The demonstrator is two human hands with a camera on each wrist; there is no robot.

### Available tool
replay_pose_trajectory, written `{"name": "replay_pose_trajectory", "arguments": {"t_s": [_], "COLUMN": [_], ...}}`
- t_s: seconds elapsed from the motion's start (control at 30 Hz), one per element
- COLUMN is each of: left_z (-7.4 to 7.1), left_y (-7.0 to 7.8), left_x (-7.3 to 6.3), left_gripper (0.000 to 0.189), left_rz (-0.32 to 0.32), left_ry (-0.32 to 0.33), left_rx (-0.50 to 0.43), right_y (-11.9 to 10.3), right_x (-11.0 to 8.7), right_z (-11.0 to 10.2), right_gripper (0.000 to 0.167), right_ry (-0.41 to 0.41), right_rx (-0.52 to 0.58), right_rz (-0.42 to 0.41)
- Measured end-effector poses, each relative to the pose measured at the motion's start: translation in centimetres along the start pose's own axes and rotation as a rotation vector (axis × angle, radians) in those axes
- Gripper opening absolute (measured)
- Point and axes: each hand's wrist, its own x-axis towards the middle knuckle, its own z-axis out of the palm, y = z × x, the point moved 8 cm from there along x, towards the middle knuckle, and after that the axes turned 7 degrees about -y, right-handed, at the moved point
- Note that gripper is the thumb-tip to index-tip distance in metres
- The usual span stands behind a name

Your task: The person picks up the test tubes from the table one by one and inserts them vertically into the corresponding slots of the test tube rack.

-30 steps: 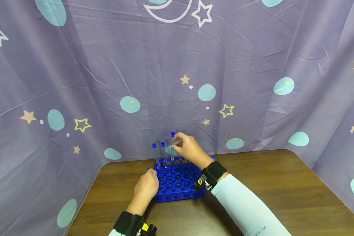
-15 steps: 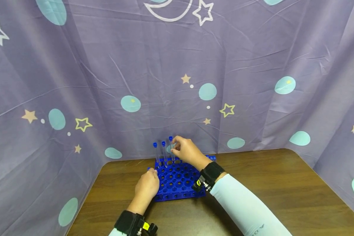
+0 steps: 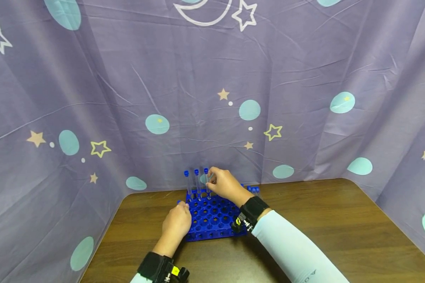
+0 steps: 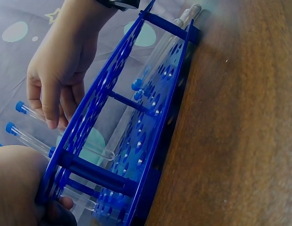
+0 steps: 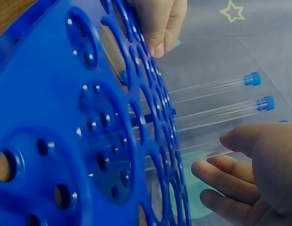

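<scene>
A blue test tube rack with rows of round holes stands on the table. My left hand grips its left end, the fingers hooked at the top plate's edge in the left wrist view. My right hand pinches a clear, blue-capped test tube between thumb and fingers. That tube stands nearly upright in the back row, its lower end through a hole of the upper plate. Two similar tubes stand just left of it. In the right wrist view, my thumb and index finger lie at the tube's sides.
Several blue-capped tubes lie by the rack's back right corner. Another blue cap shows beside my left hand. A purple patterned curtain hangs right behind the brown wooden table.
My right hand has moved down with the test tube, which has sunk into a back-row hole beside the other two. The left hand stays on the rack.
</scene>
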Motion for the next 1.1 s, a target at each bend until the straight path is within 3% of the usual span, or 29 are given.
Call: {"name": "replay_pose_trajectory", "arguments": {"t_s": [0.6, 1.1], "left_z": [0.16, 0.01], "left_y": [-0.07, -0.05], "left_x": [0.19, 0.12], "left_gripper": [0.043, 0.039], "left_rz": [-0.008, -0.009], "left_ry": [-0.017, -0.002], "left_rx": [0.006, 0.006], "right_y": [0.46, 0.66], "right_x": [0.13, -0.30], "right_z": [0.58, 0.17], "right_gripper": [0.025, 0.033], "right_ry": [-0.032, -0.036], "right_rx": [-0.030, 0.033], "right_rz": [0.028, 0.007]}}
